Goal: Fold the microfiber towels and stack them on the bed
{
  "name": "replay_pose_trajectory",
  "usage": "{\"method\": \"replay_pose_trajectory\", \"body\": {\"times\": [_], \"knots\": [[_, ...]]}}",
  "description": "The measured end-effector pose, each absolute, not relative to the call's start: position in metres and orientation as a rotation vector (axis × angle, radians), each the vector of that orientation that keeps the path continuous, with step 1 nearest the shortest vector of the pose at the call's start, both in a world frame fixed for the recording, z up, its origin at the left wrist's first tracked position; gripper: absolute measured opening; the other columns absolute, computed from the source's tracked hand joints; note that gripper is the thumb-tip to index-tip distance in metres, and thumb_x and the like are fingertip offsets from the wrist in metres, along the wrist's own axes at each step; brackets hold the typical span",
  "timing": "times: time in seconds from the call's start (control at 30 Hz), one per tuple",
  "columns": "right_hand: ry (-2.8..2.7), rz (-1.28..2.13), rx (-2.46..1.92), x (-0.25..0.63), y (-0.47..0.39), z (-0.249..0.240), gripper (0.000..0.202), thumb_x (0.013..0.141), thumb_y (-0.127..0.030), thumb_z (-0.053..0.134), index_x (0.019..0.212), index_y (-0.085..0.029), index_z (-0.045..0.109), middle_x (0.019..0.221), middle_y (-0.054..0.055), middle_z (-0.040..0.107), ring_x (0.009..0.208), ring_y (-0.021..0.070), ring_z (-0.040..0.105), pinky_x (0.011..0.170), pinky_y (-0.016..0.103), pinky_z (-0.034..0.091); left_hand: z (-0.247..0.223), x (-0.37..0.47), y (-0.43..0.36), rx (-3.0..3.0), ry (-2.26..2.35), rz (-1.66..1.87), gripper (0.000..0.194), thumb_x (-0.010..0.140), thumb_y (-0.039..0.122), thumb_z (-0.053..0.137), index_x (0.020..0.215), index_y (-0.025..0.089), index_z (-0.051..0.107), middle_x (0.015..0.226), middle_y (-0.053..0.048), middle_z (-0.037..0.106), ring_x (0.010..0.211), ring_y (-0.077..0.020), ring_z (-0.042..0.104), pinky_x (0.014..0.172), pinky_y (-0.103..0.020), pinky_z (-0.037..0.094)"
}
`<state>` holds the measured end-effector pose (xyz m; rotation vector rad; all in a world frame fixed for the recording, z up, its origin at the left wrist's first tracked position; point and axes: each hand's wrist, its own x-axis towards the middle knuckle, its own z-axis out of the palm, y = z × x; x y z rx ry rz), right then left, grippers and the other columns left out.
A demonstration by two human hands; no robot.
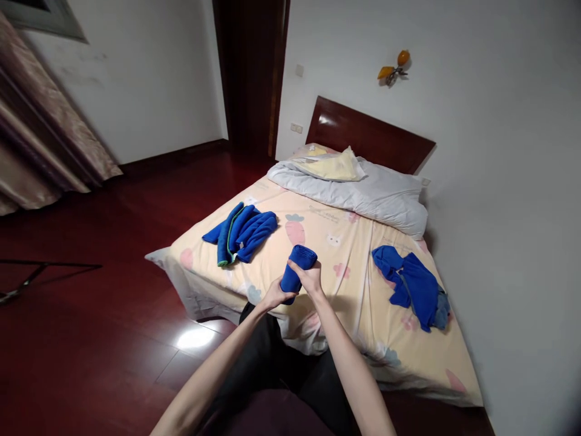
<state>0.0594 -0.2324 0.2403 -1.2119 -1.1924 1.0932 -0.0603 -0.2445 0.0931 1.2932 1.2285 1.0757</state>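
A tightly rolled blue towel (297, 266) is held up over the near edge of the bed, its coiled end facing away from me. My left hand (276, 295) is closed around its lower left part. From the right, my right hand (311, 278) grips it higher up, thumb across the front. To the left on the bed lies a loose pile of blue cloths (249, 233), with a green-edged roll beside it. On the right side, a crumpled blue cloth (415, 287) lies spread on the sheet.
The bed (340, 242) has a patterned cream sheet. A grey quilt (385, 188) and a pale yellow pillow (338, 166) lie toward the headboard (367, 133). A dark metal frame (40, 266) stands at far left, near the curtain (40, 127). A wall borders the right side.
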Motion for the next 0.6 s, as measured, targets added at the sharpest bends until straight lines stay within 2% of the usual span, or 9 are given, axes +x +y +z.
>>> {"method": "replay_pose_trajectory", "body": {"times": [0.2, 0.3, 0.43, 0.6], "knots": [[-1.141, 1.139, -1.208, -0.004, -0.191, 0.233, 0.047, 0.058, -0.054, 0.093, 0.074, -0.014, 0.076, 0.080, 0.010, 0.080, 0.074, 0.0250, 0.075, 0.073, 0.037, 0.064, 0.076, -0.131, -0.203, 1.251, 1.303, 1.160, 0.075, 0.056, 0.031, 0.088, 0.126, 0.011, 0.067, 0.098, -0.008, 0.077, 0.088, -0.0292, 0.074, 0.078, -0.041, 0.062], [-1.097, 1.126, -1.234, -0.027, -0.172, 0.229, 0.048, 0.058, -0.053, 0.093, 0.078, -0.013, 0.076, 0.085, 0.013, 0.080, 0.079, 0.0276, 0.076, 0.076, 0.041, 0.065, 0.065, -0.149, -0.183, 1.309, 1.396, 1.248, 0.068, 0.057, 0.032, 0.087, 0.119, 0.012, 0.069, 0.099, -0.008, 0.077, 0.094, -0.0314, 0.073, 0.085, -0.042, 0.061], [-1.093, 1.119, -1.264, -0.045, -0.151, 0.221, 0.045, 0.059, -0.048, 0.093, 0.083, -0.013, 0.077, 0.088, 0.012, 0.080, 0.085, 0.0291, 0.076, 0.079, 0.041, 0.065, 0.055, -0.156, -0.161, 1.336, 1.492, 1.280, 0.054, 0.058, 0.024, 0.081, 0.110, 0.012, 0.069, 0.093, -0.007, 0.075, 0.091, -0.0312, 0.072, 0.082, -0.040, 0.060], [-1.154, 1.095, -1.310, -0.058, -0.132, 0.200, 0.045, 0.060, -0.047, 0.093, 0.085, -0.012, 0.077, 0.091, 0.012, 0.080, 0.086, 0.0280, 0.076, 0.080, 0.039, 0.065, 0.046, -0.157, -0.149, 1.262, 1.514, 1.308, 0.056, 0.061, 0.023, 0.079, 0.114, 0.011, 0.068, 0.099, -0.008, 0.075, 0.091, -0.0307, 0.071, 0.083, -0.042, 0.060]]}}
